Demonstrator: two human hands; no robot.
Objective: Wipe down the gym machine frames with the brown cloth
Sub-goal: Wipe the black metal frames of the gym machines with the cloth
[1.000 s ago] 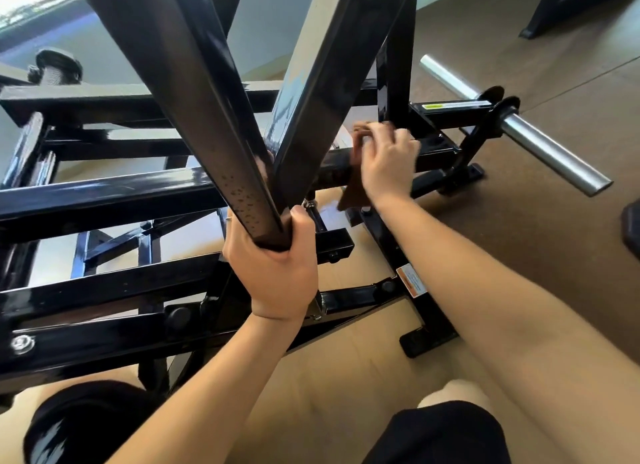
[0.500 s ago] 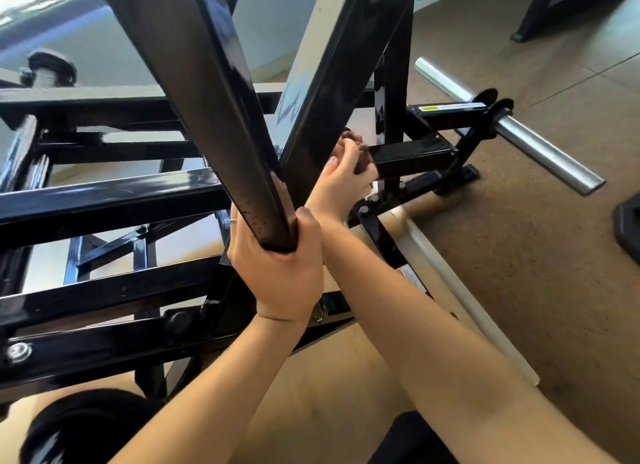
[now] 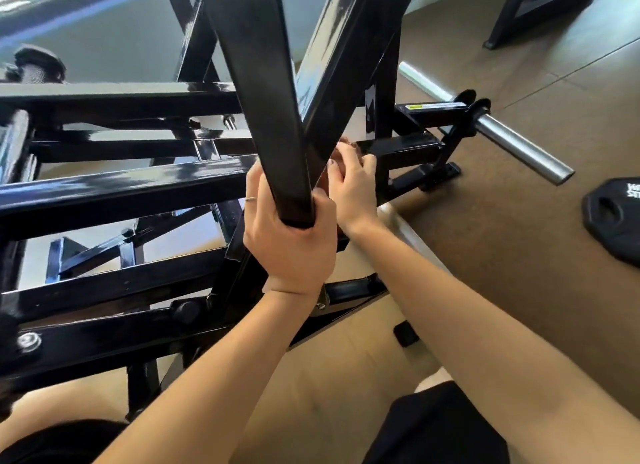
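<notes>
You are looking at two bare hands: the left hand [image 3: 289,245] and the right hand [image 3: 351,190]. One brown cloth [image 3: 347,144] is showing, only as a sliver, so perhaps more is hiding behind the fingers. You are seeing one silver metal bar [image 3: 519,148], one black rubber weight plate [image 3: 613,217] lying on the floor, and two glossy black slanted steel tubes [image 3: 273,117] crossing in front.

Only a sliver of the crumpled brown cloth [image 3: 347,142] shows at centre frame, the rest hidden behind the right hand [image 3: 351,186] and a black steel bar [image 3: 263,93]; the black weight plate [image 3: 614,217] is cut off at the right edge.
</notes>
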